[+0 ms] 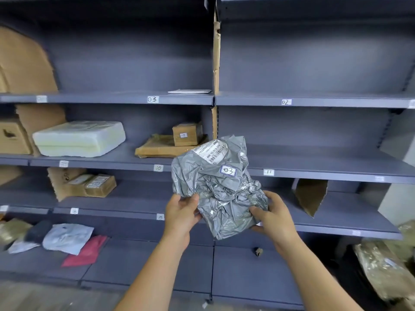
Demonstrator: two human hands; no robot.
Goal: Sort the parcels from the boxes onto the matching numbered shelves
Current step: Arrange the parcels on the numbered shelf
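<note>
I hold a crumpled grey plastic parcel (215, 182) up in front of the shelves with both hands. A handwritten sticker on it reads 03, and a barcode label sits near its top. My left hand (180, 212) grips its lower left edge. My right hand (272, 214) grips its lower right corner. The shelf labelled 03 (153, 99) is above and to the left, with a flat white envelope (189, 91) lying on it. The shelf labelled 02 (286, 102) is to the upper right.
Shelf 10 (158, 168) holds a white foam-wrapped package (78, 139) and two brown boxes (187, 134). Small cardboard boxes (98, 185) sit one level lower. Soft mailers, one red (87, 250), lie on the bottom left shelf. Torn cardboard dividers (311, 196) stand between sections. Wrapped parcels (381, 265) lie at lower right.
</note>
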